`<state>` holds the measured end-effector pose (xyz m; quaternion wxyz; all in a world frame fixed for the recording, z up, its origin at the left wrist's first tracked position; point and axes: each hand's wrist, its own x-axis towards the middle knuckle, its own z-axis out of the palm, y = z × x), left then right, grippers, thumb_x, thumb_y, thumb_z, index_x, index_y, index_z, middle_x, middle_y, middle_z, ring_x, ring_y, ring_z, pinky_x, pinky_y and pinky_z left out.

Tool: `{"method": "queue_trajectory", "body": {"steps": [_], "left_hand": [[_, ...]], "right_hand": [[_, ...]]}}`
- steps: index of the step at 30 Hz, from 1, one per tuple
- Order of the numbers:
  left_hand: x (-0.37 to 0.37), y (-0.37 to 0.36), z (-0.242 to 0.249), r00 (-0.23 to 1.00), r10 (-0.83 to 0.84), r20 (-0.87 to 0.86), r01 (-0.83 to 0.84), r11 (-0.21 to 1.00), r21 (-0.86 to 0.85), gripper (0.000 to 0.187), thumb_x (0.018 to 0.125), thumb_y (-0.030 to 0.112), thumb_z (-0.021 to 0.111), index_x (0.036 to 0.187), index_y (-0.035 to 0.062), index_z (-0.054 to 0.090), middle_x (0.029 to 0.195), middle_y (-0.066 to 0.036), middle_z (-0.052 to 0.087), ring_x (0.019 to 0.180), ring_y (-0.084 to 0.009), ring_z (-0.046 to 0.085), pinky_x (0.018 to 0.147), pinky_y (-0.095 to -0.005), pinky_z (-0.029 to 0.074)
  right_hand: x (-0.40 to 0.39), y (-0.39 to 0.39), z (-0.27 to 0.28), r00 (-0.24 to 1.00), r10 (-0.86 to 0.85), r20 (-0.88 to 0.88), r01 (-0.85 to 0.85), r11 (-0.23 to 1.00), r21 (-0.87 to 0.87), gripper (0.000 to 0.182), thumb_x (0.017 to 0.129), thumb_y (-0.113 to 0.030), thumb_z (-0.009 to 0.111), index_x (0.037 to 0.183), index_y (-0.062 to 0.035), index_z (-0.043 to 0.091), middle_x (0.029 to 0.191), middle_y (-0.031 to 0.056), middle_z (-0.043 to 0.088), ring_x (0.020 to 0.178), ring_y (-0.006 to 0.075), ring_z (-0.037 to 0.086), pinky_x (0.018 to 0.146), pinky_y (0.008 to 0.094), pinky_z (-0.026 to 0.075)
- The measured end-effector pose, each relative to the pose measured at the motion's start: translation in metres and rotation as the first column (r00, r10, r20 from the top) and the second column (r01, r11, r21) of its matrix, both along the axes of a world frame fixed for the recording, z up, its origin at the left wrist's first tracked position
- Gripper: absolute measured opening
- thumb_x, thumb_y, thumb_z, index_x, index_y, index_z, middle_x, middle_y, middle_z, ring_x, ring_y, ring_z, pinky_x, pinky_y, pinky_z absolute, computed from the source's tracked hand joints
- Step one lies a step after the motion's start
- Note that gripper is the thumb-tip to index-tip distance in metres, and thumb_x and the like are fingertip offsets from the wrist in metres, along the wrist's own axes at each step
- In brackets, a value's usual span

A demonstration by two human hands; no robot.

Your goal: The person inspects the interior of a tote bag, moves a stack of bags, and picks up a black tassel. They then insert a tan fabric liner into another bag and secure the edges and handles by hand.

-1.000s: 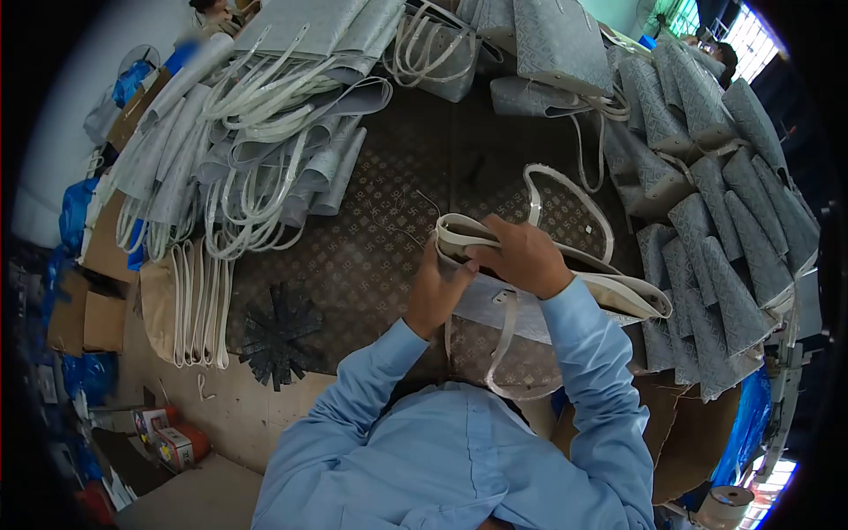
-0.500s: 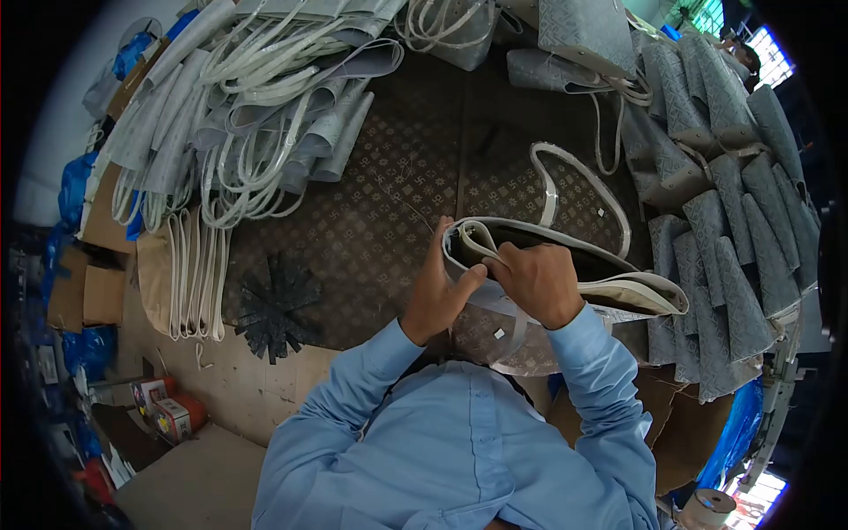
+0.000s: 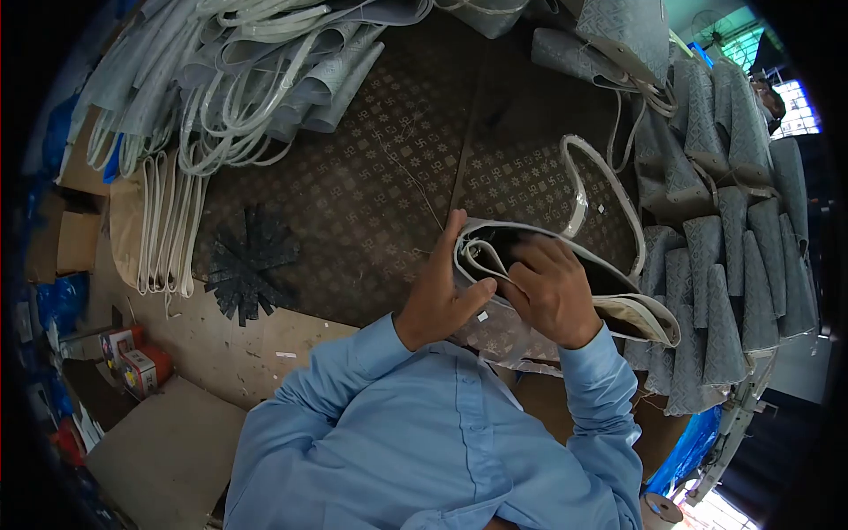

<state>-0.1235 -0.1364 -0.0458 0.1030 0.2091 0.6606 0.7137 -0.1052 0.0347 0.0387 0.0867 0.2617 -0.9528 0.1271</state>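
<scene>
A grey bag with white edging [image 3: 530, 349] stands open on the patterned dark table cover, its long strap [image 3: 609, 172] looped out behind it. My left hand [image 3: 437, 296] grips the bag's left end, thumb on the near side and fingers round the outer edge. Over the opening is my right hand [image 3: 554, 287], its fingers bent and partly blurred, holding the near rim beside the folded cream lining. A cream inner flap [image 3: 632, 314] sticks out at the bag's right end. What lies deeper inside is dark.
Grey bag pieces with pale straps [image 3: 256, 79] are heaped at the upper left. Folded cream pieces [image 3: 163, 225] and black strips [image 3: 247, 265] lie at the left. Rolled grey patterned pieces [image 3: 707, 291] stack at the right. A person's head shows at the upper right.
My right hand has opened somewhat from its pinch on the lining, and its fingers have spread over the opening. The view has shifted, with the left-hand heap now higher and further left.
</scene>
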Motion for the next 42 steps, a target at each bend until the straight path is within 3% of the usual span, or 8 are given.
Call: {"method": "queue_trajectory", "body": {"steps": [2,5,12,15,22,34,39,42], "left_hand": [[0.000,0.000,0.001,0.998,-0.040,0.042,0.039,0.999,0.003,0.085,0.081,0.015,0.061,0.143,-0.0094,0.007,0.146,-0.027,0.021,0.136,-0.0321,0.027,0.110,-0.0381,0.024],[-0.004,-0.002,0.000,0.997,-0.056,0.050,0.057,0.998,-0.015,0.086,0.080,0.014,0.060,0.144,-0.0074,0.007,0.148,-0.025,0.019,0.137,-0.0299,0.026,0.110,-0.0371,0.022],[-0.012,-0.006,0.003,0.997,-0.068,-0.033,0.063,0.990,-0.126,0.091,0.076,0.022,0.065,0.142,-0.0092,0.012,0.145,-0.029,0.022,0.135,-0.0397,0.027,0.110,-0.0411,0.024],[-0.018,-0.008,0.003,0.995,-0.087,-0.054,0.079,0.988,-0.129,0.090,0.078,0.028,0.063,0.139,-0.0149,0.012,0.141,-0.037,0.024,0.132,-0.0470,0.028,0.109,-0.0462,0.026],[-0.025,-0.006,0.002,0.990,-0.074,-0.116,0.054,0.984,-0.169,0.090,0.077,0.030,0.063,0.138,-0.0159,0.016,0.139,-0.038,0.025,0.131,-0.0485,0.029,0.108,-0.0481,0.027],[-0.023,-0.005,0.007,0.987,-0.082,-0.138,0.056,0.982,-0.180,0.086,0.078,0.029,0.063,0.136,-0.0167,0.019,0.139,-0.039,0.025,0.131,-0.0484,0.029,0.109,-0.0471,0.026],[-0.021,-0.007,0.013,0.995,-0.098,0.017,0.099,0.979,-0.176,0.085,0.079,0.028,0.063,0.136,-0.0171,0.019,0.140,-0.038,0.025,0.132,-0.0463,0.029,0.110,-0.0446,0.025],[-0.019,-0.005,0.006,0.989,-0.061,-0.131,0.026,0.967,-0.252,0.086,0.077,0.021,0.067,0.141,-0.0104,0.017,0.139,-0.029,0.034,0.128,-0.0365,0.040,0.105,-0.0380,0.032]], "right_hand": [[-0.006,-0.006,0.000,0.998,-0.055,-0.027,0.052,0.994,-0.099,0.017,0.067,-0.012,0.070,0.066,-0.0034,0.056,0.086,0.0138,0.059,0.081,0.0277,0.057,0.072,0.0383,0.044],[-0.008,-0.006,-0.001,0.997,-0.062,0.046,0.066,0.993,-0.101,0.017,0.066,-0.010,0.070,0.067,-0.0008,0.057,0.101,0.0172,0.056,0.091,0.0323,0.056,0.080,0.0429,0.044],[-0.015,-0.007,0.003,0.988,-0.020,0.155,0.024,0.999,-0.028,0.019,0.065,-0.009,0.070,0.068,0.0037,0.056,0.111,0.0225,0.057,0.107,0.0416,0.054,0.090,0.0526,0.042],[-0.020,-0.009,0.008,0.979,-0.017,0.202,0.016,1.000,0.004,0.016,0.060,-0.007,0.066,0.066,0.0012,0.053,0.111,0.0215,0.057,0.106,0.0394,0.056,0.090,0.0545,0.041],[-0.023,-0.003,0.000,0.968,-0.062,0.244,0.065,0.998,-0.007,0.022,0.058,-0.007,0.072,0.069,0.0037,0.055,0.109,0.0216,0.060,0.109,0.0425,0.055,0.091,0.0537,0.041],[-0.019,-0.003,0.002,0.972,-0.109,0.209,0.119,0.992,-0.039,0.019,0.063,-0.005,0.072,0.074,0.0032,0.059,0.105,0.0177,0.062,0.109,0.0391,0.056,0.093,0.0526,0.041],[-0.017,-0.004,0.003,0.984,-0.062,0.169,0.065,0.998,-0.015,0.013,0.069,-0.007,0.066,0.073,-0.0003,0.056,0.108,0.0172,0.058,0.110,0.0380,0.054,0.094,0.0556,0.039],[-0.017,-0.003,-0.003,0.991,-0.048,0.127,0.051,0.999,-0.017,0.012,0.070,-0.008,0.065,0.074,-0.0007,0.056,0.108,0.0172,0.057,0.110,0.0375,0.054,0.094,0.0550,0.039]]}}
